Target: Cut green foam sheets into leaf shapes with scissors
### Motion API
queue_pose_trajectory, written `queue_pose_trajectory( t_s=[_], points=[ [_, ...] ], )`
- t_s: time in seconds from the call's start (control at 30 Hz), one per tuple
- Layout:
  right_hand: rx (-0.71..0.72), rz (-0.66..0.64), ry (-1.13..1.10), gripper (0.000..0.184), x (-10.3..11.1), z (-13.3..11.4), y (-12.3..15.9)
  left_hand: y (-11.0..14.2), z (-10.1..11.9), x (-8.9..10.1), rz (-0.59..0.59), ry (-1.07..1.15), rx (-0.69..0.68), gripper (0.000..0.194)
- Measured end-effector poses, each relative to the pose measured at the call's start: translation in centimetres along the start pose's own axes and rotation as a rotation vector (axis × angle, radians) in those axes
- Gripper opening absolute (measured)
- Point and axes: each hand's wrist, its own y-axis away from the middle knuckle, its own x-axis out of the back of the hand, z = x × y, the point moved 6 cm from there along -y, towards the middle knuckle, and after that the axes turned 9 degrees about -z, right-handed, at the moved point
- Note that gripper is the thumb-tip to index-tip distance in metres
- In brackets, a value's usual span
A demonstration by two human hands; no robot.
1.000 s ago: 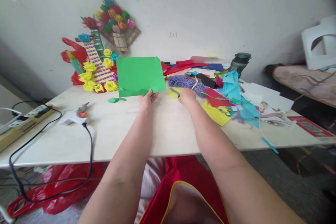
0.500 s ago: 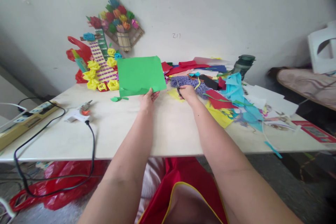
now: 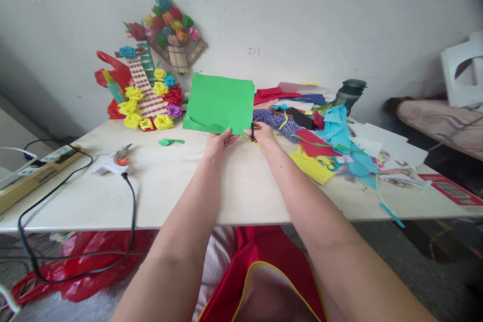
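A green sheet of paper [image 3: 222, 100] is held up above the table by my left hand [image 3: 221, 142], which pinches its lower edge with the thumb on top. Along that lower edge the paper looks uneven and slightly curled. My right hand [image 3: 263, 136] is closed around the dark handles of a pair of scissors [image 3: 252, 132], at the sheet's lower right corner. The blades are hard to make out against the paper. Small cut green paper pieces [image 3: 170, 142] lie on the table to the left of my left hand.
A white glue gun [image 3: 111, 163] with a black cord and a power strip [image 3: 41, 173] occupy the left. Paper flowers [image 3: 132, 105] stand at the back left. Purple yarn [image 3: 275, 121], coloured paper scraps [image 3: 317, 143] and a dark bottle [image 3: 350, 94] crowd the right.
The green sheet has moved right and tilted, uncovering red and purple flowers behind it. My right hand with the scissors has come left to the sheet's corner.
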Motion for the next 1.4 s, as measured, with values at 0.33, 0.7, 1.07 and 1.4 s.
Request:
queue_pose_trajectory(
  t_s=[0.33, 0.7, 1.07, 1.4],
  points=[
    [0.084, -0.016, -0.037, 0.032, -0.7, 0.0, -0.2, -0.2, 0.0, 0.0, 0.023, 0.002, -0.043, 0.019],
    [0.002, -0.256, 0.114, 0.026, 1.1, 0.2, 0.1, -0.3, 1.2, 1.9, 0.167, 0.078, -0.102, 0.018],
    [-0.034, -0.659, 0.222, 0.021, 0.3, 0.3, 1.4, -0.3, 0.9, 2.3, 0.201, 0.078, -0.092, 0.021],
    [-0.038, -0.666, 0.251, 0.023, -0.9, 0.8, 1.5, -0.3, 0.8, 2.3, 0.198, 0.064, -0.098, 0.026]
  ],
)
